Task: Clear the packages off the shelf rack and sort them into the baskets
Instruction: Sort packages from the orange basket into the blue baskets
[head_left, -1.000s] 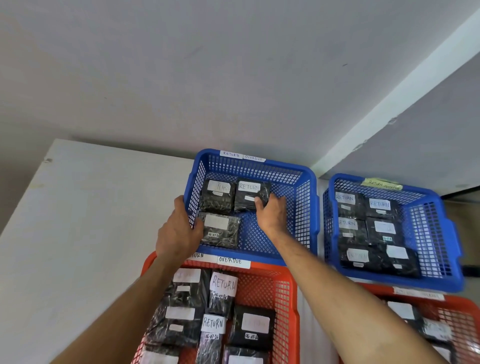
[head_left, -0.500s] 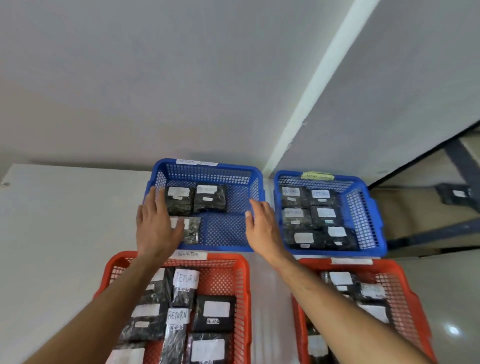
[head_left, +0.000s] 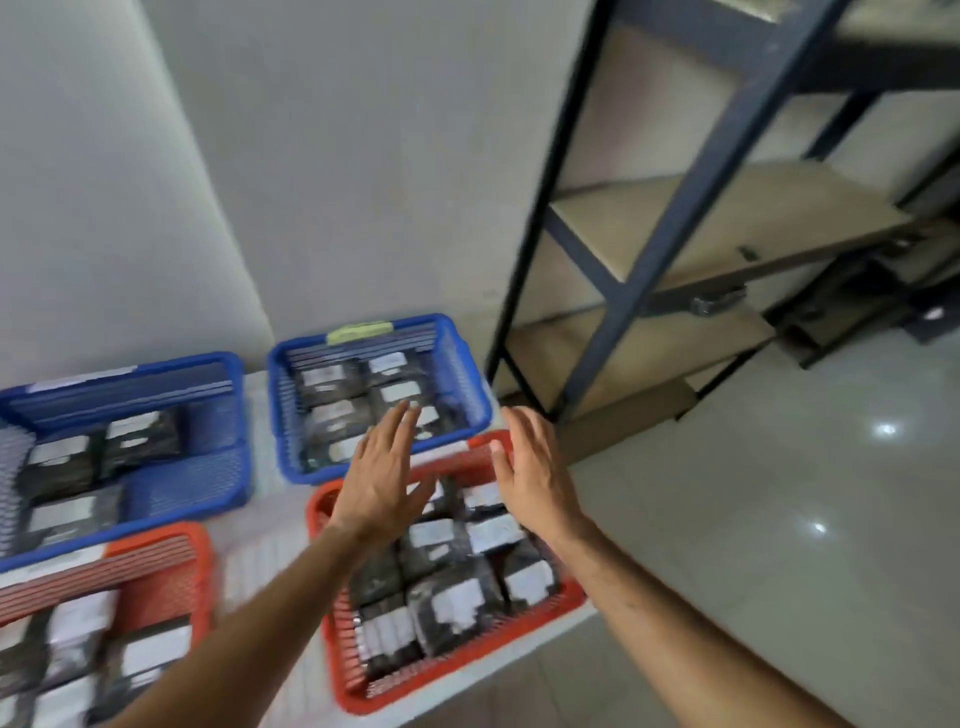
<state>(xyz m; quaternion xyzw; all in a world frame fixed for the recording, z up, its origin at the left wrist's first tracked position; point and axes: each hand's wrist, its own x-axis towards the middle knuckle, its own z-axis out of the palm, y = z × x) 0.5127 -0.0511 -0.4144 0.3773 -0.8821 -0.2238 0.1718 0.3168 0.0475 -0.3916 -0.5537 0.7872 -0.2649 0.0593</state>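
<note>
Several baskets of black packages with white labels stand on a white table. A blue basket (head_left: 156, 499) is at the left, a second blue basket (head_left: 467, 389) beside it. In front stand a red basket (head_left: 171, 587) at the left and another red basket (head_left: 332, 613) at the right. My left hand (head_left: 379, 478) hovers with straight fingers over the right-hand baskets and holds nothing. My right hand (head_left: 535, 467) is held out beside it, fingers straight and empty. The dark metal shelf rack (head_left: 670, 244) stands at the right, its visible wooden boards bare. The picture is blurred.
A grey wall (head_left: 363, 156) rises behind the table. Glossy tiled floor (head_left: 779, 519) lies to the right of the table, under and before the rack. A small dark object (head_left: 717, 304) hangs on the rack's crossbar.
The view has swung right, bringing the shelf rack into sight. Both hands have left the left blue basket and moved right, over the right-hand baskets, still empty.
</note>
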